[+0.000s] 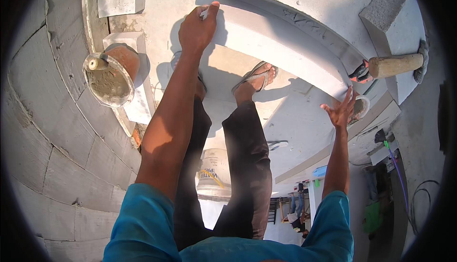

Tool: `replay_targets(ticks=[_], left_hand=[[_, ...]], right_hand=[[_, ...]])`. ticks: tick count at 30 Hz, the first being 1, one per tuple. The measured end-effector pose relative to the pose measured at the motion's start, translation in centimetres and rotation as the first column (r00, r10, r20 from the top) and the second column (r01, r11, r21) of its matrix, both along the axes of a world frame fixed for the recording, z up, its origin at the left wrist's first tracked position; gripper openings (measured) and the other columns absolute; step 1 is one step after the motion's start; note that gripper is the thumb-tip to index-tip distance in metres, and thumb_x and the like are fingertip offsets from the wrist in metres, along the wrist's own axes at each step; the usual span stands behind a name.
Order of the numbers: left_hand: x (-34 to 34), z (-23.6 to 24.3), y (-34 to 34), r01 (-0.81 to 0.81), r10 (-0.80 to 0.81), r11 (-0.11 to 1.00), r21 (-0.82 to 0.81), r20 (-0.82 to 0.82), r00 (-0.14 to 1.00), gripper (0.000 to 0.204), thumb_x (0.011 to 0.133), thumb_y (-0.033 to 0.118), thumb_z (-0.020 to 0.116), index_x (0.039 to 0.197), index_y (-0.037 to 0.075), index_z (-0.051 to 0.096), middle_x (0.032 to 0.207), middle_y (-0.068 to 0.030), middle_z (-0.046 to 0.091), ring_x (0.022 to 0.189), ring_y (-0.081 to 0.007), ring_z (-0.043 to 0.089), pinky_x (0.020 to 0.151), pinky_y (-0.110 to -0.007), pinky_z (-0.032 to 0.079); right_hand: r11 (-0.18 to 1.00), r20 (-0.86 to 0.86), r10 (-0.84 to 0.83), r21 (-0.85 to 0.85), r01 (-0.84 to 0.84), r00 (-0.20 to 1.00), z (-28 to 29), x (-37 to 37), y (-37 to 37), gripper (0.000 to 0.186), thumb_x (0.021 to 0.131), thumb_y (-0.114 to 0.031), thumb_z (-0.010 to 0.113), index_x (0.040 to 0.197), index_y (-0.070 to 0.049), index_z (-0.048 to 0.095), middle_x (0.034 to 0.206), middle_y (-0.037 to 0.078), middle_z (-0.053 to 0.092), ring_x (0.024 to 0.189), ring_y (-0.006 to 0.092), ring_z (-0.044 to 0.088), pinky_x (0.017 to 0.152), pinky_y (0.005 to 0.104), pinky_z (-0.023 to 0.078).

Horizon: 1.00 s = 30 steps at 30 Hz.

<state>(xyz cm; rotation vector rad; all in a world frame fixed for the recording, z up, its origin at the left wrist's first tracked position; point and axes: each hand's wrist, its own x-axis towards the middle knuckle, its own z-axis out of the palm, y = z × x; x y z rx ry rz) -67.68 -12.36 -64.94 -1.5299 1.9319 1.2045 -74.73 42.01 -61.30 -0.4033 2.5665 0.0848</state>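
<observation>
Nearest the camera is the person's teal shirt (228, 250), above dark trousers (247, 157) and sandalled feet on a pale floor (226, 64). Beyond the feet, a long pale block (276, 48) spans from upper middle to the right; whether anything supports it underneath is unclear. The left hand (199, 26) grasps the block's left end, its thumb over the corner. The right hand (340, 112) is spread, not clenched, its fingertips at the block's right end; I cannot tell how firmly they touch. Past that end, a mallet (395, 66) with a wooden handle lies over a thick block (402, 40), near a red-and-black tool (361, 73). Along the floor's left edge, beside the grey block wall (71, 133), a tilted bucket (127, 62) of mortar (109, 88) sits against a white block (139, 105), a rounded wooden handle (97, 63) at its rim.
</observation>
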Motion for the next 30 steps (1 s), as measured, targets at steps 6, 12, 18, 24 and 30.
replay_targets(ticks=[6, 12, 18, 24, 30], left_hand=[[2.5, -2.5, 2.5, -0.074, 0.057, 0.996, -0.058, -0.247, 0.967, 0.065, 0.098, 0.053, 0.059, 0.136, 0.001, 0.063, 0.129, -0.0222, 0.068, 0.118, -0.0346, 0.064, 0.103, -0.042, 0.047], [0.5, -1.0, 0.8, 0.037, -0.028, 0.999, 0.031, -0.247, 0.968, 0.06, 0.098, 0.048, 0.062, 0.131, -0.002, 0.064, 0.127, -0.0215, 0.069, 0.121, -0.0346, 0.063, 0.108, -0.041, 0.046], [21.2, -2.5, 1.6, -0.579, 0.978, 0.193, 0.793, -0.2, 0.052, 0.098, 0.096, 0.068, 0.056, 0.159, 0.002, 0.021, 0.157, -0.0234, 0.04, 0.139, -0.0373, 0.048, 0.114, -0.047, 0.043], [36.4, -3.9, -8.5, -0.698, 0.864, -0.066, 0.713, -0.309, -0.397, 0.086, 0.091, 0.029, 0.071, 0.155, -0.001, 0.022, 0.153, -0.0214, 0.042, 0.139, -0.043, 0.046, 0.115, -0.059, 0.043], [33.7, 1.7, -9.4, -0.769, 0.913, 0.013, 0.639, -0.321, -0.251, 0.058, 0.083, -0.005, 0.059, 0.139, -0.004, 0.044, 0.13, -0.0161, 0.057, 0.123, -0.0342, 0.059, 0.103, -0.056, 0.054]], right_hand=[[0.953, -0.05, 0.268, 0.16, -0.257, 0.962, -2.7, -2.4, -3.4, 0.09, 0.074, -0.022, 0.08, 0.152, -0.014, 0.037, 0.144, 0.014, 0.051, 0.137, 0.035, 0.047, 0.111, 0.0559, 0.037], [0.958, 0.11, 0.168, 0.217, -0.188, 0.98, -2.0, -0.4, -4.9, 0.076, 0.077, -0.014, 0.071, 0.146, -0.011, 0.041, 0.129, 0.013, 0.054, 0.128, 0.0351, 0.051, 0.106, 0.0534, 0.041], [0.941, -0.068, 0.217, 0.279, -0.19, 0.974, -0.1, 2.2, -8.6, 0.076, 0.081, -0.019, 0.076, 0.147, -0.007, 0.04, 0.135, 0.019, 0.051, 0.129, 0.0398, 0.049, 0.106, 0.0527, 0.042], [0.91, 0.03, 0.278, -0.329, -0.253, 0.96, 6.7, 6.4, -20.5, 0.061, 0.086, -0.014, 0.078, 0.139, -0.003, 0.049, 0.135, 0.023, 0.051, 0.125, 0.0404, 0.049, 0.104, 0.0488, 0.043], [0.805, 0.33, 0.228, -0.593, 0.013, 0.916, 13.8, 8.4, -40.8, 0.066, 0.094, -0.032, 0.076, 0.143, 0.001, 0.046, 0.135, 0.022, 0.053, 0.125, 0.0357, 0.054, 0.096, 0.046, 0.05]])
